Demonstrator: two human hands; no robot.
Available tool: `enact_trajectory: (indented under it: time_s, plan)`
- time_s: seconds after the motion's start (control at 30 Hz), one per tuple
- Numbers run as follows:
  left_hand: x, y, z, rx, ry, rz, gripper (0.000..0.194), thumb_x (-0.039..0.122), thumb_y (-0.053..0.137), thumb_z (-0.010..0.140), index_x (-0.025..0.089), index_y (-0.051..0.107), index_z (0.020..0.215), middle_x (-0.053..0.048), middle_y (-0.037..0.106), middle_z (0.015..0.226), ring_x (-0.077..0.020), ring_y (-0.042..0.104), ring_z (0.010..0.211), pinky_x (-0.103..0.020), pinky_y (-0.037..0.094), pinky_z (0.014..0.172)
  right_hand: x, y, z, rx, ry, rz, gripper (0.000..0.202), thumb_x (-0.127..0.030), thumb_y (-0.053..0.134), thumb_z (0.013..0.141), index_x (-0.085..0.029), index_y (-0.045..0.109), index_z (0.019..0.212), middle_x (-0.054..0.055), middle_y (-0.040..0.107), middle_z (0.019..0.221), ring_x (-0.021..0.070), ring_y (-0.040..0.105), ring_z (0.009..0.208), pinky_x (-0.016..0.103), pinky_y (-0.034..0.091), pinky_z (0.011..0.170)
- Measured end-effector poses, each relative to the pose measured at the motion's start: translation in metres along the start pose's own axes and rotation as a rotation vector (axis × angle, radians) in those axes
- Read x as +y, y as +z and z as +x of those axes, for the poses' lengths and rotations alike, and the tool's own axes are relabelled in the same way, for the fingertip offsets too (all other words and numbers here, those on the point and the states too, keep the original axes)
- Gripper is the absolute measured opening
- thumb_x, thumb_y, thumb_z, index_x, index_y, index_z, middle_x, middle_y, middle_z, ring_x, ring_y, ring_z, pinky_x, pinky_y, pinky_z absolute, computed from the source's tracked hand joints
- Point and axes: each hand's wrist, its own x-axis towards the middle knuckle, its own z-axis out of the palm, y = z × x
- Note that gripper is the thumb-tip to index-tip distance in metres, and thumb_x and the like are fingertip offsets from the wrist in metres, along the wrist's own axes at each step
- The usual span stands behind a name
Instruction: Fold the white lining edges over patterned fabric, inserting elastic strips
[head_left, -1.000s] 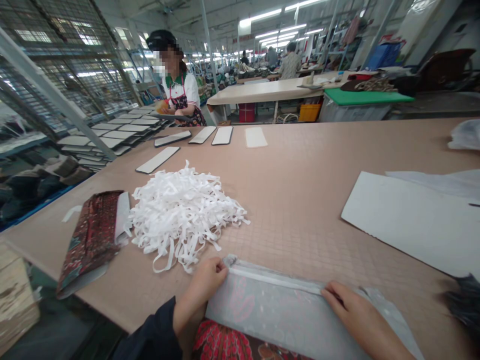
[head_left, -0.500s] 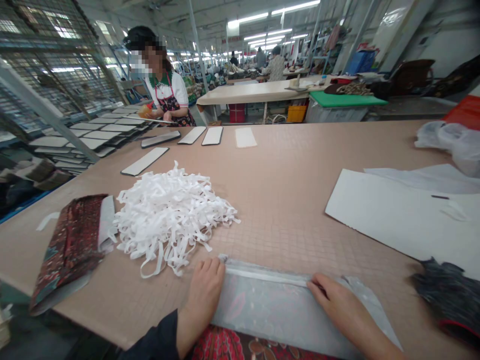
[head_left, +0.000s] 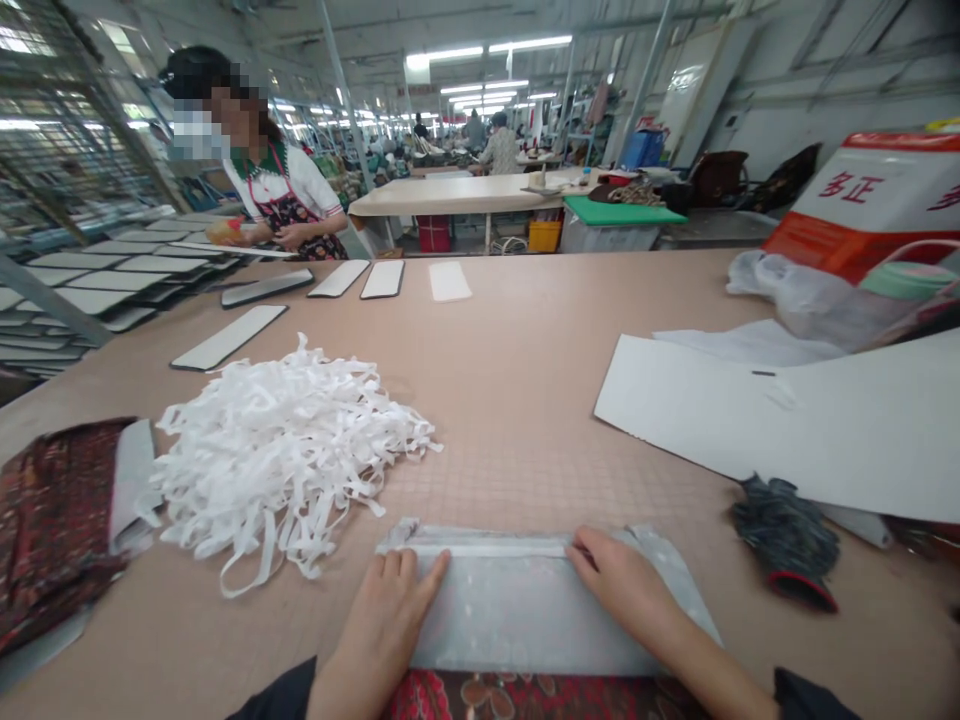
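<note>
A greyish, see-through lined fabric piece [head_left: 517, 620] lies on the table in front of me, with red patterned cloth [head_left: 495, 695] at its near edge. A white strip [head_left: 502, 550] runs along its far edge. My left hand [head_left: 394, 610] rests flat on the fabric's left part, thumb spread toward the strip's left end. At the strip's right end, my right hand [head_left: 615, 580] has thumb and fingers pinched together on it. A heap of white ribbons [head_left: 277, 450] lies beyond my left hand.
Red patterned fabric [head_left: 60, 520] lies at the left. To the right are a dark glove [head_left: 787, 540], white board [head_left: 750, 420], plastic bag [head_left: 810, 295] and red-white box [head_left: 870, 200]. White pads [head_left: 229, 337] lie farther back. Across the table, a person [head_left: 262, 190] handles a pad.
The view has turned right, bringing the red-white box into sight. My left hand's thumb has spread out from its fingers and the hand lies lower on the fabric. My right hand stays at the strip.
</note>
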Motion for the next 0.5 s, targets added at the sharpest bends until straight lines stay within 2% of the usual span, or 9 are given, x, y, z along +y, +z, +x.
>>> enact_trajectory:
  time_s: [0.13,0.27,0.33,0.43,0.5]
  plan:
    - [-0.002,-0.005,0.013,-0.017,0.086,-0.077,0.045,0.005,0.04,0.082,0.025,0.05,0.121,-0.011,0.053,0.118,-0.0246,0.05,0.106,-0.042,0.039,0.089,-0.003,-0.005,0.0,-0.019,0.023,-0.027,0.02,-0.026,0.039,0.085,-0.019,0.056,0.078,0.005,0.066,0.081,0.0206,0.061,0.077,0.028,0.034,0.062]
    - [0.008,-0.009,0.027,-0.125,0.187,-0.121,0.031,0.004,0.039,0.081,0.013,0.058,0.104,-0.011,0.057,0.108,-0.0221,0.053,0.097,-0.034,0.042,0.082,-0.005,-0.01,0.003,-0.044,0.034,-0.032,0.02,-0.025,0.04,0.084,-0.019,0.058,0.079,0.006,0.067,0.081,0.0201,0.061,0.077,0.027,0.033,0.061]
    - [0.016,-0.009,0.03,-0.109,0.165,-0.11,0.035,0.001,0.038,0.079,0.014,0.057,0.106,-0.01,0.059,0.099,-0.0211,0.056,0.088,-0.033,0.044,0.075,-0.007,-0.013,0.004,-0.054,0.036,-0.05,0.02,-0.024,0.04,0.083,-0.018,0.059,0.08,0.006,0.067,0.081,0.0199,0.061,0.077,0.027,0.033,0.06]
    - [0.025,-0.011,0.031,0.027,0.145,-0.065,0.054,-0.002,0.038,0.075,0.023,0.046,0.122,-0.007,0.058,0.089,-0.0193,0.057,0.077,-0.03,0.043,0.065,-0.009,-0.016,0.004,-0.068,0.052,-0.079,0.02,-0.023,0.04,0.083,-0.018,0.06,0.08,0.007,0.067,0.082,0.0196,0.061,0.077,0.026,0.032,0.059]
    - [0.03,-0.015,0.033,0.066,0.159,-0.038,0.058,-0.002,0.038,0.074,0.027,0.044,0.124,-0.006,0.058,0.085,-0.0193,0.057,0.073,-0.03,0.042,0.062,-0.01,-0.017,0.004,-0.074,0.055,-0.092,0.02,-0.024,0.041,0.082,-0.018,0.06,0.08,0.007,0.068,0.082,0.0193,0.062,0.077,0.026,0.032,0.058]
